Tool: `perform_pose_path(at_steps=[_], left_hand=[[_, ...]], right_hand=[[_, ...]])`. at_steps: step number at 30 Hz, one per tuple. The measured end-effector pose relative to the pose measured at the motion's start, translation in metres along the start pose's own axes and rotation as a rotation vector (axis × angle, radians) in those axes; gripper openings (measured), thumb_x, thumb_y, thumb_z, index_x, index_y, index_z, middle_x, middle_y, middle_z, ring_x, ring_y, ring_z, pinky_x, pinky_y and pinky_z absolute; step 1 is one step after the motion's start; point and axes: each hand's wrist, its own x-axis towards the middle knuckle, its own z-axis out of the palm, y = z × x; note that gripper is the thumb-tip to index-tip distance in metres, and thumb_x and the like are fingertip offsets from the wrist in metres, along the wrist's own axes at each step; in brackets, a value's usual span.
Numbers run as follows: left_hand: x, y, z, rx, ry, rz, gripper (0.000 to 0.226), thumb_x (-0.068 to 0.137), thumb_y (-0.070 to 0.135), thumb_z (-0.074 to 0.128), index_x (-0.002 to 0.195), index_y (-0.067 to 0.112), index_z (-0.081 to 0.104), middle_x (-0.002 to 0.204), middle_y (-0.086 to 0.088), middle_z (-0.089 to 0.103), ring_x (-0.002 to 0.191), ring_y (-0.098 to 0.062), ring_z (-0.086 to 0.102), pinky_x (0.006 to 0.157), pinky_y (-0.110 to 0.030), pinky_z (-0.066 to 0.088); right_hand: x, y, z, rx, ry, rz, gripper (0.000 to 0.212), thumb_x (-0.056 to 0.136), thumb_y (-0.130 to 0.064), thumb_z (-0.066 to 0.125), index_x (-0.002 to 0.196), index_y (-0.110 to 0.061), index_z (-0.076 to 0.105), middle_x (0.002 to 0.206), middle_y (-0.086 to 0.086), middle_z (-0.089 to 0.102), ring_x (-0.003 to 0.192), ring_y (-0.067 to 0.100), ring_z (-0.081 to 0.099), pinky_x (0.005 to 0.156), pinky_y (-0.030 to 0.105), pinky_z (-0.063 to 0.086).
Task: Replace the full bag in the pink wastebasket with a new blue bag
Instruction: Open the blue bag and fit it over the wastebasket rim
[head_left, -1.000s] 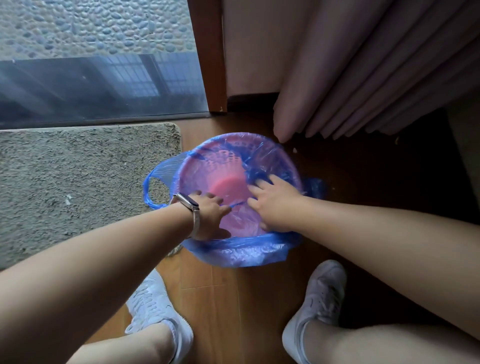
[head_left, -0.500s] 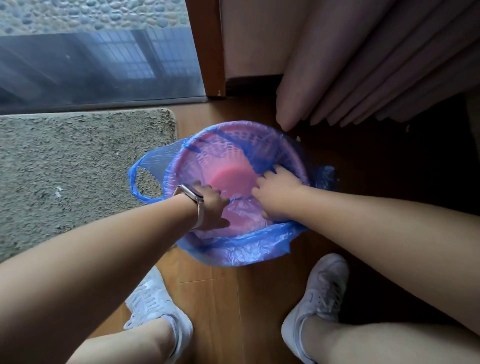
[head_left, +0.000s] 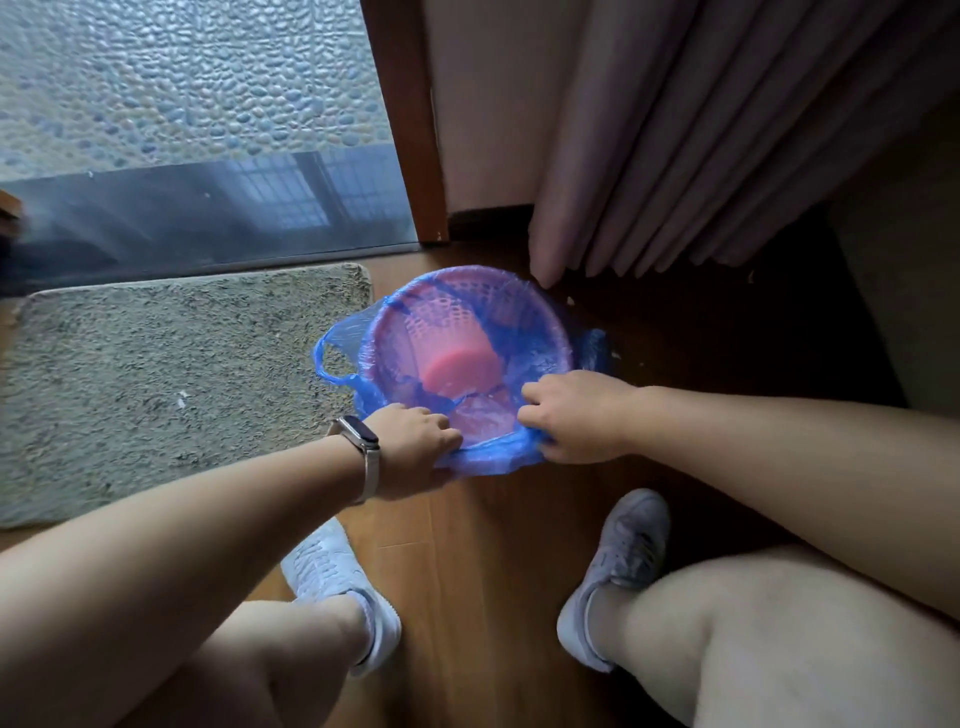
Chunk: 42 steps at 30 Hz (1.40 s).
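Observation:
The pink wastebasket (head_left: 457, 364) stands on the wooden floor, its latticed wall and solid bottom showing through a thin blue bag (head_left: 524, 343) that lines it and folds over the rim. A bag handle loop (head_left: 332, 358) hangs out on the left, another bunch of plastic on the right. My left hand (head_left: 410, 447), with a watch on the wrist, grips the bag's folded edge at the near rim. My right hand (head_left: 576, 415) pinches the same edge a little to the right.
A shaggy beige mat (head_left: 171, 374) lies left of the basket. A glass door with a wooden frame (head_left: 410, 156) is behind it, pink curtains (head_left: 675, 156) hang at the back right. My two white sneakers (head_left: 332, 577) stand on the floor in front.
Both hands have come out of the basket's inside to its near rim and now grasp the bag's edge. The view has pulled back and tilted up.

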Motion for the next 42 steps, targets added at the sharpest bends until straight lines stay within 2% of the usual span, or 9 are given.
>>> perform_pose_path(at_steps=[6, 10, 14, 20, 23, 29, 33, 38, 42], left_hand=[[-0.014, 0.003, 0.013, 0.052, 0.136, 0.13, 0.012, 0.077, 0.021, 0.064, 0.084, 0.021, 0.055, 0.066, 0.0, 0.06, 0.058, -0.027, 0.062, 0.048, -0.031, 0.047], [-0.026, -0.01, 0.021, 0.119, -0.111, 0.158, 0.039, 0.09, 0.018, 0.041, 0.125, 0.031, 0.054, 0.105, 0.002, 0.067, 0.098, -0.026, 0.063, 0.074, -0.036, 0.051], [-0.034, -0.035, 0.041, 0.214, -0.259, 0.087, 0.054, 0.092, 0.029, 0.038, 0.145, 0.029, 0.028, 0.143, 0.0, 0.047, 0.128, -0.023, 0.048, 0.101, -0.039, 0.042], [-0.037, -0.057, 0.046, 0.261, -0.233, 0.021, 0.077, 0.078, 0.048, 0.003, 0.149, 0.027, 0.026, 0.153, -0.005, 0.036, 0.141, -0.024, 0.032, 0.111, -0.043, 0.03], [-0.03, -0.056, 0.054, 0.315, -0.386, -0.07, 0.062, 0.094, 0.046, 0.023, 0.152, 0.028, 0.009, 0.16, -0.003, 0.014, 0.147, -0.023, 0.01, 0.116, -0.046, 0.015], [-0.024, -0.062, 0.049, 0.352, -0.373, -0.119, 0.065, 0.09, 0.041, 0.039, 0.149, 0.026, 0.015, 0.158, -0.003, 0.02, 0.144, -0.022, 0.02, 0.115, -0.042, 0.02], [-0.03, -0.059, 0.04, 0.05, -0.209, -0.238, 0.052, 0.09, 0.041, 0.047, 0.139, 0.025, 0.04, 0.141, 0.001, 0.045, 0.126, -0.022, 0.048, 0.1, -0.035, 0.04], [-0.041, -0.049, 0.024, -0.461, 0.075, -0.613, 0.034, 0.088, 0.023, 0.055, 0.121, 0.017, 0.061, 0.112, -0.009, 0.068, 0.101, -0.028, 0.063, 0.083, -0.033, 0.048], [-0.031, -0.039, 0.016, -0.637, 0.209, -0.791, 0.037, 0.086, 0.024, 0.054, 0.122, 0.015, 0.05, 0.096, -0.009, 0.07, 0.088, -0.029, 0.064, 0.073, -0.034, 0.046]], right_hand=[[-0.021, -0.008, 0.019, 0.03, -0.122, -0.035, 0.019, 0.089, -0.025, 0.046, 0.103, -0.019, 0.058, 0.104, 0.005, 0.059, 0.097, 0.031, 0.06, 0.072, 0.04, 0.049], [-0.024, 0.006, 0.027, 0.008, -0.169, -0.036, 0.023, 0.091, -0.03, 0.044, 0.105, -0.024, 0.061, 0.107, 0.002, 0.06, 0.101, 0.028, 0.06, 0.072, 0.035, 0.047], [-0.02, 0.024, 0.051, 0.135, -0.279, 0.111, 0.034, 0.093, -0.04, 0.043, 0.123, -0.026, 0.053, 0.121, 0.005, 0.055, 0.112, 0.028, 0.055, 0.084, 0.035, 0.046], [-0.004, 0.045, 0.074, 0.234, -0.296, 0.267, 0.06, 0.091, -0.049, 0.047, 0.145, -0.027, 0.031, 0.15, 0.006, 0.035, 0.137, 0.027, 0.035, 0.107, 0.041, 0.037], [0.001, 0.046, 0.082, 0.17, -0.353, 0.275, 0.066, 0.091, -0.049, 0.048, 0.147, -0.025, 0.025, 0.155, 0.004, 0.027, 0.141, 0.026, 0.028, 0.108, 0.043, 0.034], [0.003, 0.052, 0.076, 0.24, -0.303, 0.363, 0.058, 0.087, -0.042, 0.051, 0.14, -0.022, 0.039, 0.148, 0.008, 0.038, 0.133, 0.027, 0.04, 0.104, 0.038, 0.041], [-0.002, 0.055, 0.061, 0.499, -0.063, 0.541, 0.022, 0.082, -0.032, 0.057, 0.099, -0.017, 0.056, 0.116, 0.005, 0.059, 0.102, 0.027, 0.059, 0.084, 0.033, 0.049], [-0.009, 0.053, 0.045, 0.815, 0.174, 0.818, 0.018, 0.078, -0.028, 0.058, 0.094, -0.022, 0.063, 0.102, 0.006, 0.067, 0.091, 0.024, 0.061, 0.082, 0.035, 0.052], [-0.001, 0.039, 0.037, 1.108, 0.283, 0.919, 0.024, 0.086, -0.03, 0.062, 0.105, -0.019, 0.055, 0.097, 0.005, 0.062, 0.085, 0.023, 0.064, 0.063, 0.039, 0.059]])
